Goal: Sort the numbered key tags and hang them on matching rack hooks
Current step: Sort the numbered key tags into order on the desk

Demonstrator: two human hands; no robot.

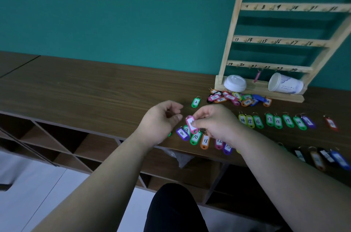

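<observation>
Our right hand (214,123) pinching a pink key tag (189,122) above the bench (95,87), our left hand (161,120) loosely curled, holding nothing, wooden rack (232,28) behind.

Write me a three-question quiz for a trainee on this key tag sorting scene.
1. True or false: the paper cup lies on its side on the base of the wooden rack.
2. What does the right hand pinch? A) a pink key tag B) a green tag C) a white lid
3. Fill in: the one hanging tag is on the rack row numbered 19 to ___.
Key: 1 true; 2 A; 3 24.
</observation>
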